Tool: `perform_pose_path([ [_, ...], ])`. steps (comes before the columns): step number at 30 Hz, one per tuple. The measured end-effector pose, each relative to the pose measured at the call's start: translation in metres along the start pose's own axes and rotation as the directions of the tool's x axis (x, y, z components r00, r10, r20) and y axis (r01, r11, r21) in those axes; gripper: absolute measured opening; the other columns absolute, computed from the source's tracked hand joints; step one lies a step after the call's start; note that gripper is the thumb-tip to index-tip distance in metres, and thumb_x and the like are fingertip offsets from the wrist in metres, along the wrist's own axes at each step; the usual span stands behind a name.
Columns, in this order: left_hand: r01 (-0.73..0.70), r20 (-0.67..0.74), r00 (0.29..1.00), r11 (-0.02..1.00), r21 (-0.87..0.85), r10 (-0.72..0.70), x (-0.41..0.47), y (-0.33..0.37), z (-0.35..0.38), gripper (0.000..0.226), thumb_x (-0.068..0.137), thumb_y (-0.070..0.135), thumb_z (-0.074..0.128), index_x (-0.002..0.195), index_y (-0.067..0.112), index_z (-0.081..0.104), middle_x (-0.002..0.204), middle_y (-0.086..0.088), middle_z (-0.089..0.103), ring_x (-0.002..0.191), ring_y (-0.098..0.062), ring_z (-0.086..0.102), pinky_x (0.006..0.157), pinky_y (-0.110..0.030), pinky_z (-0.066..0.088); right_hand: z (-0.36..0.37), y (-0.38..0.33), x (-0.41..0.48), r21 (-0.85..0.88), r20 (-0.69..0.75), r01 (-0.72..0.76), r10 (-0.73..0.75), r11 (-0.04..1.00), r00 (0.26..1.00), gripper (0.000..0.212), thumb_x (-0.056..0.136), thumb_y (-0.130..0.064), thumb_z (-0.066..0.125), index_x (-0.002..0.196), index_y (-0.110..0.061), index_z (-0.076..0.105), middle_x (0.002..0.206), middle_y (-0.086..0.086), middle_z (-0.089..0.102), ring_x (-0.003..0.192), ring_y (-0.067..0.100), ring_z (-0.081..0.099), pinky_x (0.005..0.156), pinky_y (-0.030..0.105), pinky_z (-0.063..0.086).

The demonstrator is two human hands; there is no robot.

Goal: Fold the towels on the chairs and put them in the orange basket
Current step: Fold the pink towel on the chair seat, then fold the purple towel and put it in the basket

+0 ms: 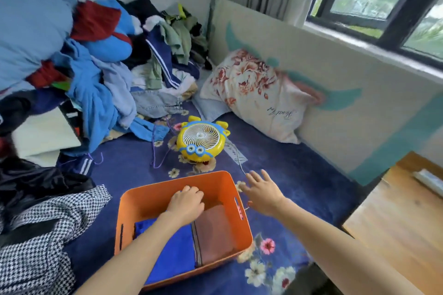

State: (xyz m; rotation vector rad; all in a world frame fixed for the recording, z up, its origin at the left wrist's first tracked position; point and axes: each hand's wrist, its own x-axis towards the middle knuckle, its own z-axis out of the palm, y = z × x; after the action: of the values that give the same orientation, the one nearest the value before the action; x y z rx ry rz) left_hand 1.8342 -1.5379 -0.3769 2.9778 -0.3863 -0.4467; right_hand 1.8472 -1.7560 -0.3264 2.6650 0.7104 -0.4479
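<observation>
The orange basket (153, 196) sits on a dark blue floral bedspread in front of me. Inside it lie a folded blue towel (172, 261) on the left and a folded brown towel (214, 232) on the right. My left hand (185, 206) reaches into the basket above the towels, fingers curled down at the far end; whether it holds anything I cannot tell. My right hand (262, 190) hovers just outside the basket's right rim with fingers spread and nothing in it.
A yellow toy-shaped fan (200, 139) stands behind the basket. A big pile of clothes (96, 67) fills the left, with houndstooth fabric (48, 230) at the near left. A floral pillow (256, 93) leans on the wall. A wooden table (402, 218) is at right.
</observation>
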Motion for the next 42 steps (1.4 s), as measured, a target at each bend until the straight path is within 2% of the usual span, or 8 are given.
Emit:
perform_pose_path([
  [13,-0.066,-0.239,0.968,0.997,0.048,0.076,0.018,0.021,-0.092,0.037,0.095,0.032,0.038,0.125,0.014,0.05,0.129,-0.002,0.052,0.122,-0.022,0.043,0.094,-0.036,0.04,-0.047,0.061,-0.038,0.064,-0.244,-0.129,0.141,0.99,0.959,0.059,0.095,-0.039,0.044,0.147,-0.021,0.023,0.153,0.01,0.019,0.143,0.025,0.011,0.115,0.048,0.005],
  [22,0.338,-0.414,0.828,0.926,-0.171,-0.379,-0.014,-0.005,-0.103,0.038,0.095,0.032,0.041,0.128,0.016,0.051,0.133,0.002,0.05,0.124,-0.019,0.044,0.1,-0.033,0.039,-0.098,0.072,0.035,-0.062,-0.402,0.23,-0.235,0.971,0.885,0.057,0.094,-0.038,0.045,0.144,-0.019,0.027,0.145,0.012,0.032,0.139,0.027,0.022,0.113,0.043,0.012],
  [27,0.638,-0.388,0.553,0.675,-0.372,-0.737,-0.122,0.003,-0.055,0.039,0.093,0.034,0.04,0.124,0.017,0.056,0.128,0.001,0.055,0.121,-0.019,0.048,0.095,-0.03,0.04,-0.096,0.003,0.051,-0.211,-0.39,0.538,-0.575,0.816,0.719,0.052,0.086,-0.035,0.054,0.135,-0.018,0.046,0.134,0.014,0.046,0.129,0.029,0.039,0.109,0.043,0.026],
  [30,0.759,-0.3,0.297,0.415,-0.502,-0.906,-0.206,0.036,-0.013,0.034,0.093,0.029,0.047,0.123,0.015,0.057,0.129,0.0,0.055,0.122,-0.02,0.048,0.097,-0.032,0.04,-0.096,-0.061,0.032,-0.38,-0.346,0.637,-0.742,0.671,0.574,0.055,0.053,-0.049,0.076,0.102,-0.024,0.071,0.098,0.01,0.069,0.094,0.027,0.067,0.081,0.04,0.053],
  [33,0.773,-0.169,0.004,0.11,-0.624,-0.986,-0.293,0.091,0.026,0.033,0.092,0.024,0.052,0.119,0.009,0.06,0.126,-0.008,0.059,0.118,-0.026,0.052,0.096,-0.035,0.042,-0.092,-0.131,-0.011,-0.414,-0.198,0.809,-0.908,0.418,0.368,0.061,0.086,-0.041,0.057,0.14,-0.018,0.038,0.138,0.016,0.042,0.131,0.03,0.036,0.109,0.044,0.026],
  [36,0.714,-0.007,-0.302,-0.222,-0.664,-0.953,-0.389,0.173,0.058,0.03,0.092,0.022,0.052,0.115,0.005,0.061,0.118,-0.014,0.061,0.111,-0.028,0.056,0.09,-0.034,0.043,-0.075,-0.2,-0.08,-0.45,-0.14,0.875,-0.982,0.178,0.128,0.058,0.094,-0.037,0.044,0.145,-0.017,0.025,0.144,0.013,0.032,0.136,0.026,0.026,0.112,0.041,0.015],
  [38,0.643,0.085,-0.449,-0.388,-0.66,-0.889,-0.444,0.227,0.072,0.031,0.093,0.025,0.048,0.113,0.005,0.061,0.119,-0.013,0.06,0.111,-0.029,0.056,0.091,-0.035,0.045,-0.057,-0.24,-0.134,-0.456,-0.088,0.89,-0.996,0.01,-0.034,0.057,0.094,-0.034,0.044,0.145,-0.017,0.025,0.146,0.013,0.029,0.137,0.027,0.023,0.113,0.042,0.012],
  [42,0.468,0.145,-0.639,-0.531,-0.706,-0.756,-0.524,0.313,0.099,0.039,0.091,0.031,0.042,0.11,0.004,0.06,0.119,-0.015,0.059,0.115,-0.03,0.054,0.094,-0.033,0.038,-0.041,-0.296,-0.235,-0.508,-0.037,0.836,-0.965,-0.206,-0.261,0.055,0.095,-0.029,0.043,0.145,-0.016,0.026,0.147,0.016,0.028,0.139,0.027,0.022,0.115,0.044,0.009],
])
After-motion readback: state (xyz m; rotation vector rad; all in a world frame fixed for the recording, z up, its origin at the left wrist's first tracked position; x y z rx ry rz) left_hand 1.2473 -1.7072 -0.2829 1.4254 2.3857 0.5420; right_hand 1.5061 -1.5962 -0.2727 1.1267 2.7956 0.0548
